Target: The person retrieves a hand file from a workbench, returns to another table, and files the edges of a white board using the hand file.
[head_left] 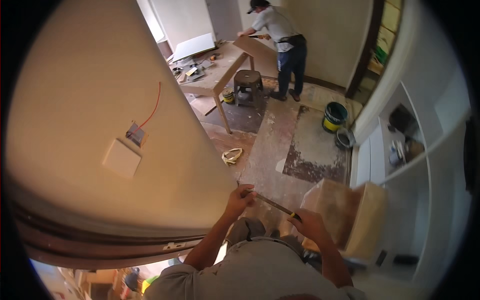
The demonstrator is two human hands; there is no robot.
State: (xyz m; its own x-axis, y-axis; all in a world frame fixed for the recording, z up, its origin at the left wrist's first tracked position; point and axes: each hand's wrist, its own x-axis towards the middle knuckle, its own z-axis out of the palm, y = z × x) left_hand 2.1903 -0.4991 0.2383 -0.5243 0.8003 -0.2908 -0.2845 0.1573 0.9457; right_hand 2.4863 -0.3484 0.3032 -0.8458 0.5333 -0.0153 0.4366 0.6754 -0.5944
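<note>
Grey shirt cloth [245, 272] is filling the near foreground. Just beyond it, a long thin tool [272, 202] is slanting from upper left to lower right, its thin end being pinched by the left hand [240, 201] and its handle [296, 216] being gripped by the right hand [310, 223], nearer the body. Two hands are holding one tool; one worktop [227, 65], one stool [248, 76] and one large bucket [332, 123] are standing beyond.

At five o'clock, the slim hand tool [272, 202] looked dull metal, its handle [297, 217] smooth plastic. The wall [65, 145] at nine was smooth and matt, the bench [227, 67] at twelve matt wood, the bucket [334, 116] at two smooth plastic.
</note>
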